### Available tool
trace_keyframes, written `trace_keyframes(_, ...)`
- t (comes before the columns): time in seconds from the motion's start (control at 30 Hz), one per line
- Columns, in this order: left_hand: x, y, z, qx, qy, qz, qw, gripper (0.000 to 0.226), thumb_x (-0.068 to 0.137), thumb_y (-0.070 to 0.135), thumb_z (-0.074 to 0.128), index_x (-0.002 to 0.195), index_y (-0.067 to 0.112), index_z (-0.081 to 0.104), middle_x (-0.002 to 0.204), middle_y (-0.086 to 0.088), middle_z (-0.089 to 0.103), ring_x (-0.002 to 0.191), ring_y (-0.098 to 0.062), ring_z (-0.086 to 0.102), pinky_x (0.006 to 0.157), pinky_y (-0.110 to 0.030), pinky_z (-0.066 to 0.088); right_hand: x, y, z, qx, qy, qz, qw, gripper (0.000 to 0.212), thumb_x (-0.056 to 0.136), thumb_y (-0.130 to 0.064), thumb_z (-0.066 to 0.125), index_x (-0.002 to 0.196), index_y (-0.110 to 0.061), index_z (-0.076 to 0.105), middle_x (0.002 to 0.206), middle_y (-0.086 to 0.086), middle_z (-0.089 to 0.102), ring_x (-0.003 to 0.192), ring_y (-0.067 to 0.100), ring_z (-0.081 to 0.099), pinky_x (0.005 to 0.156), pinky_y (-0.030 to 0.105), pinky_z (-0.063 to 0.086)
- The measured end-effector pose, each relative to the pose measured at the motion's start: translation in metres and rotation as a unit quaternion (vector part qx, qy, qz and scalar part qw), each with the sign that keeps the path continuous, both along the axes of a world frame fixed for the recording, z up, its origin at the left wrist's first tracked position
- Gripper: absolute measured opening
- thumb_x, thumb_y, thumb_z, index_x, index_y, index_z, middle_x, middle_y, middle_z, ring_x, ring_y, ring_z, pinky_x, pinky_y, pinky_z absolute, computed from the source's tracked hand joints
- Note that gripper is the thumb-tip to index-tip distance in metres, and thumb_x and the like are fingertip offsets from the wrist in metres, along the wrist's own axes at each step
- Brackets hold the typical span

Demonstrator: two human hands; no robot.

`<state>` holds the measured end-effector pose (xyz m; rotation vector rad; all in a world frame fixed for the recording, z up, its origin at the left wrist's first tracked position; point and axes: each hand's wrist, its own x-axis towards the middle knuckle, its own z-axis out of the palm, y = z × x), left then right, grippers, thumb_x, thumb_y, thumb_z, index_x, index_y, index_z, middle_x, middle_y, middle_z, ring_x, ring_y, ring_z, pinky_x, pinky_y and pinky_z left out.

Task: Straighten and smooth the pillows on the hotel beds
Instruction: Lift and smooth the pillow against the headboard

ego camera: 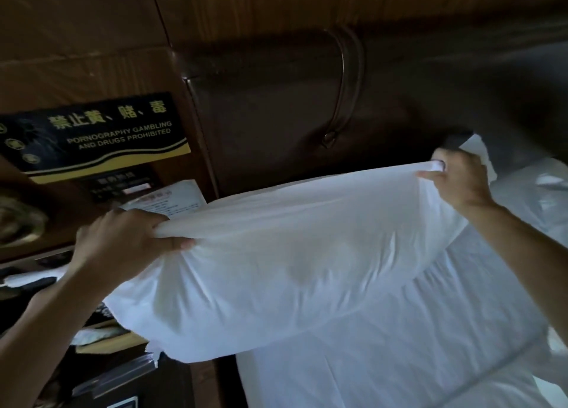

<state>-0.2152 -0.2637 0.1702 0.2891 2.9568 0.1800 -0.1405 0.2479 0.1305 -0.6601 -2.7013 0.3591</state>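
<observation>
A: Where's the pillow rn?

B: Up off the bed, held in the air betw both hands, over the head end of the mattress & partly over the nightstand side. Long top edge pulled taut, the body sagging below it.

A: Hands?

B: Left hand is clenched tight on a bunched-up corner of the case at the left end, fingers wrapped round the fabric, thumb pressing on the near side. Right hand is pinching the far right corner, fingers curled closed over a fold of cloth, w/ a bit of loose fabric sticking out past the knuckles.

A: Case full?

B: Filling sits inside the white case; there's a darker patch showing thru the thin cloth near the middle. Case looks crumpled along the lower left edge. Can't tell which end is the open one.

A: Bed?

B: White sheet on the mattress, w/ creases running across. More white bedding bunched at the right, by the headboard.

A: Behind it?

B: Dark brown padded headboard, w/ a raised seam curving down it. Wood panelling above & left.

A: Left side?

B: Black & yellow sign reading "Pornography gambling and drugs prohibited" w/ Chinese text over it, a white printed sheet just below, partly behind the pillow. Lower left is a dark nightstand w/ odds & ends, too dim & blurry to make out
</observation>
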Motion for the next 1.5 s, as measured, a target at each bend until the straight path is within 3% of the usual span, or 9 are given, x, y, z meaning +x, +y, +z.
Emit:
trace_keyframes(0.13, -0.006, 0.008, -0.007, -0.026, -0.035, 0.022, 0.999, 0.055, 0.072, 0.074, 0.070, 0.114, 0.040, 0.070, 0.126, -0.004, 0.068, 0.119, -0.035, 0.058, 0.086, -0.046, 0.041, -0.005, -0.006, -0.026, 0.000, -0.035, -0.010, 0.999, 0.046, 0.084, -0.021, 0.079, 0.063, -0.018, 0.039, 0.068, 0.008, 0.046, 0.072, 0.037, 0.051, 0.068, 0.041, 0.040)
trace_keyframes(0.2, 0.000, 0.011, -0.015, -0.005, -0.003, 0.023, 1.000, 0.047, 0.081, 0.055, 0.075, 0.122, 0.035, 0.065, 0.131, -0.003, 0.065, 0.121, -0.035, 0.057, 0.087, -0.047, 0.041, -0.001, -0.017, -0.042, 0.040, -0.057, -0.032, 0.997, 0.019, 0.087, -0.018, 0.073, 0.087, -0.006, 0.059, 0.096, 0.021, 0.060, 0.098, 0.045, 0.059, 0.078, 0.049, 0.047)
trace_keyframes(0.3, 0.023, 0.010, -0.030, 0.072, 0.154, -0.006, 0.985, 0.048, 0.088, 0.026, 0.075, 0.134, 0.022, 0.060, 0.140, -0.008, 0.057, 0.128, -0.035, 0.053, 0.103, -0.057, 0.041, 0.015, -0.047, -0.056, 0.061, 0.055, -0.017, 0.996, 0.041, 0.090, -0.016, 0.063, 0.129, -0.004, 0.058, 0.142, 0.021, 0.053, 0.132, 0.041, 0.048, 0.099, 0.058, 0.044)
trace_keyframes(0.4, 0.065, 0.037, -0.051, 0.146, 0.332, -0.081, 0.929, 0.038, 0.093, 0.018, 0.059, 0.130, 0.014, 0.065, 0.137, -0.012, 0.060, 0.125, -0.032, 0.055, 0.104, -0.054, 0.042, 0.039, -0.122, -0.064, 0.045, 0.166, 0.094, 0.981, 0.041, 0.098, -0.026, 0.052, 0.138, -0.016, 0.058, 0.150, 0.012, 0.051, 0.139, 0.032, 0.047, 0.106, 0.057, 0.042)
trace_keyframes(0.53, 0.100, 0.105, -0.107, 0.120, 0.298, -0.276, 0.906, 0.053, 0.090, 0.024, 0.066, 0.142, 0.022, 0.059, 0.156, -0.002, 0.048, 0.147, -0.019, 0.041, 0.116, -0.055, 0.036, 0.055, -0.216, -0.099, 0.044, 0.104, 0.226, 0.968, 0.045, 0.107, -0.036, 0.040, 0.151, -0.026, 0.045, 0.164, 0.002, 0.033, 0.153, 0.019, 0.027, 0.118, 0.060, 0.025)
trace_keyframes(0.83, 0.047, 0.065, -0.150, 0.002, 0.358, -0.224, 0.906, 0.054, 0.105, 0.030, 0.038, 0.158, 0.027, 0.032, 0.166, 0.001, 0.031, 0.152, -0.019, 0.030, 0.124, -0.050, 0.024, 0.034, -0.070, -0.139, 0.175, 0.090, 0.065, 0.978, 0.046, 0.110, -0.036, 0.026, 0.154, -0.032, 0.036, 0.164, 0.001, 0.034, 0.151, 0.018, 0.032, 0.120, 0.061, 0.021)
trace_keyframes(1.0, 0.053, 0.048, -0.155, 0.019, 0.372, -0.157, 0.915, 0.053, 0.106, 0.028, 0.041, 0.158, 0.026, 0.033, 0.164, 0.001, 0.033, 0.153, -0.021, 0.029, 0.123, -0.055, 0.024, 0.053, 0.007, -0.121, 0.111, 0.054, 0.013, 0.992, 0.054, 0.107, -0.043, 0.016, 0.154, -0.025, 0.038, 0.163, 0.005, 0.034, 0.152, 0.023, 0.027, 0.118, 0.064, 0.019)
trace_keyframes(1.17, 0.094, 0.077, -0.148, 0.063, 0.361, -0.101, 0.925, 0.054, 0.103, 0.027, 0.042, 0.156, 0.018, 0.037, 0.166, -0.003, 0.030, 0.156, -0.025, 0.021, 0.123, -0.063, 0.015, 0.086, -0.057, -0.119, 0.106, 0.135, 0.057, 0.983, 0.050, 0.106, -0.032, 0.030, 0.151, -0.013, 0.042, 0.160, 0.012, 0.039, 0.148, 0.028, 0.035, 0.118, 0.065, 0.021)
trace_keyframes(1.5, 0.079, 0.113, -0.192, -0.038, 0.407, -0.332, 0.850, 0.055, 0.104, 0.033, 0.044, 0.158, 0.025, 0.032, 0.166, 0.006, 0.030, 0.153, -0.015, 0.029, 0.122, -0.048, 0.026, 0.079, -0.161, -0.209, 0.124, 0.165, 0.142, 0.968, 0.045, 0.107, -0.032, 0.033, 0.149, -0.025, 0.047, 0.162, 0.007, 0.035, 0.151, 0.022, 0.033, 0.124, 0.056, 0.016)
